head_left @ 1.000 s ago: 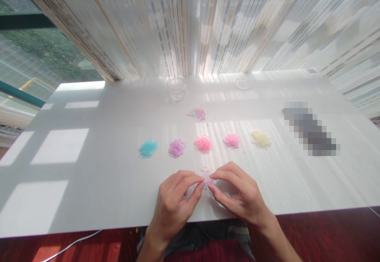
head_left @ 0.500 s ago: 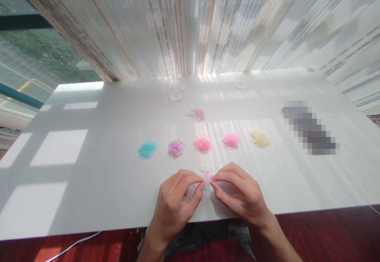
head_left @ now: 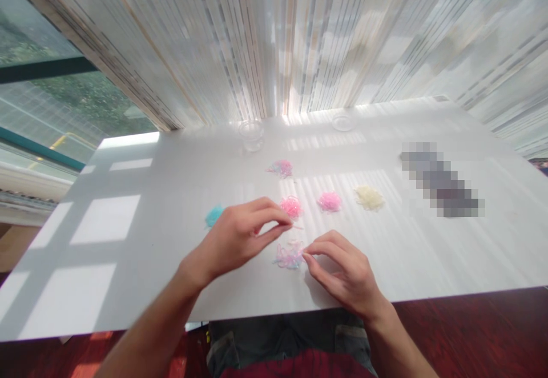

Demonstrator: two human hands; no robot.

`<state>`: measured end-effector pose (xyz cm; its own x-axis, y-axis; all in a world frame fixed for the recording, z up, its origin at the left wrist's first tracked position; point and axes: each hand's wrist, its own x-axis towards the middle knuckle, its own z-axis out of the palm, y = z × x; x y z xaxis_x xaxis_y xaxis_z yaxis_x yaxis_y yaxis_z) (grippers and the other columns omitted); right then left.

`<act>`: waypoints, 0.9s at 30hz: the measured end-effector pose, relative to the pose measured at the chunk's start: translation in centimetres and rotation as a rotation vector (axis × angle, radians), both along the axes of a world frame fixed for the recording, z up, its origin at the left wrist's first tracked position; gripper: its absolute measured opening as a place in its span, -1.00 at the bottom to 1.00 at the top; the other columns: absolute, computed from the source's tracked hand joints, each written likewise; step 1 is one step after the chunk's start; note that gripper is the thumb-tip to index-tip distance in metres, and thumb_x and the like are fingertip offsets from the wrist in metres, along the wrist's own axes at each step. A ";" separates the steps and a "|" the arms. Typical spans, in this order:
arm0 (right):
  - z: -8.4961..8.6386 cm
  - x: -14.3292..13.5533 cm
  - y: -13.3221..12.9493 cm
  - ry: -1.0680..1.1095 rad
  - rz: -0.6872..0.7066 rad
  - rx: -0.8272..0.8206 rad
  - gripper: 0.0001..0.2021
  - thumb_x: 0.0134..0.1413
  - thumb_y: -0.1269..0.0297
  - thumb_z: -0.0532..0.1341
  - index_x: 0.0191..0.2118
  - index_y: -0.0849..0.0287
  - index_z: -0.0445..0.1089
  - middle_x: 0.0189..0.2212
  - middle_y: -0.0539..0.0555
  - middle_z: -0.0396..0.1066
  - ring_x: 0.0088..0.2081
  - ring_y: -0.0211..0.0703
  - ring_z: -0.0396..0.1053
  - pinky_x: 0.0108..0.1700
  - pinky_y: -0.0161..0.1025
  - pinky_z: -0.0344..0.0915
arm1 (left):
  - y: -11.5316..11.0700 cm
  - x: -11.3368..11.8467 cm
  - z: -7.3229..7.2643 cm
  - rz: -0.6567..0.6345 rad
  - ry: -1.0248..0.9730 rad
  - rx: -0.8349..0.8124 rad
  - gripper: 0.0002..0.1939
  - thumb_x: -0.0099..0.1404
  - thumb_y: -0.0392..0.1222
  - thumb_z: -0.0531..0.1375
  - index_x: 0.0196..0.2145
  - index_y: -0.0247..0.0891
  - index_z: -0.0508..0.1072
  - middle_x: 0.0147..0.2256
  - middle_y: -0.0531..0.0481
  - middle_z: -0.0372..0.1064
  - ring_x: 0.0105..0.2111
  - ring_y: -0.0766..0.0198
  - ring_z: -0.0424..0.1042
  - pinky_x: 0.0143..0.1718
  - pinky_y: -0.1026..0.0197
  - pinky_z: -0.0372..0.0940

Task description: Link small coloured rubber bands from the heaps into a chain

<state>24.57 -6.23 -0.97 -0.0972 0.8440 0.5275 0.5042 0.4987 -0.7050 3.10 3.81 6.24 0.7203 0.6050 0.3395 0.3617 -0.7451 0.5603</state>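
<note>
My left hand (head_left: 246,235) reaches over the front of the coral-pink pile of small rubber bands (head_left: 291,206), thumb and fingertips closed on a thin pink rubber band (head_left: 298,228). Nearer to me lies a mixed pile of pink, lilac and pale blue rubber bands (head_left: 287,257). At its right edge, my right hand (head_left: 342,272) has thumb and forefinger pinched together; what they hold is too small to make out. Partly behind my left hand shows a teal pile of rubber bands (head_left: 213,216). The purple pile is hidden by that hand.
To the right lie a pink pile (head_left: 329,201) and a pale yellow pile (head_left: 369,197). Behind is another mixed pile (head_left: 281,168). A clear container (head_left: 251,135) and a clear round lid (head_left: 343,123) stand by the curtain (head_left: 274,41). A blurred-out dark object (head_left: 440,181) lies at right.
My left hand has parted from the right and moved up and left to the coral-pink pile, now pinching a pink rubber band. My right hand stays nearly in place. The view has tilted slightly.
</note>
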 end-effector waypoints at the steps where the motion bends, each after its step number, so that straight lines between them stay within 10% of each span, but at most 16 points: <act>1: 0.0 0.0 0.0 0.000 -0.012 -0.001 -0.89 0.28 0.48 0.26 -0.18 0.13 0.45 -0.35 0.05 0.47 -0.31 -0.17 0.47 -0.29 -0.24 0.44 | 1.4 0.1 0.0 -0.014 0.035 -0.001 -0.90 0.44 -0.27 0.24 -0.18 -0.18 0.60 -0.23 0.00 0.56 -0.36 0.34 0.49 -0.36 0.31 0.33; 9: 0.2 0.0 0.0 0.013 -0.101 -0.016 -0.90 0.30 0.48 0.24 -0.23 0.13 0.43 -0.39 0.02 0.46 -0.33 -0.18 0.44 -0.29 -0.24 0.41 | 7.2 1.5 -1.2 -0.025 0.303 0.005 -0.84 0.42 -0.19 0.25 -0.22 -0.08 0.67 -0.25 0.06 0.57 -0.40 0.34 0.47 -0.36 0.30 0.26; 20: 0.0 0.1 0.1 0.006 -0.050 -0.058 -0.90 0.32 0.44 0.22 -0.23 0.12 0.45 -0.37 0.04 0.47 -0.33 -0.16 0.46 -0.29 -0.22 0.43 | 7.8 1.2 -2.4 -0.052 0.372 0.021 -0.80 0.45 -0.14 0.21 -0.15 -0.01 0.67 -0.25 0.09 0.57 -0.42 0.35 0.46 -0.37 0.30 0.23; 27: -0.1 0.1 0.0 -0.001 -0.064 -0.071 -0.88 0.31 0.46 0.20 -0.20 0.11 0.44 -0.35 0.04 0.46 -0.31 -0.17 0.46 -0.26 -0.22 0.44 | 5.4 -0.4 -0.2 0.065 0.333 0.096 -0.72 0.51 -0.14 0.11 0.00 -0.12 0.60 -0.17 0.01 0.57 -0.37 0.30 0.49 -0.35 0.28 0.29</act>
<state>24.64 -6.18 -1.02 -0.0426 0.8838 0.4660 0.5341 0.4143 -0.7369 2.67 9.21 6.06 0.7619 0.6301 0.1500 0.5613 -0.7579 0.3325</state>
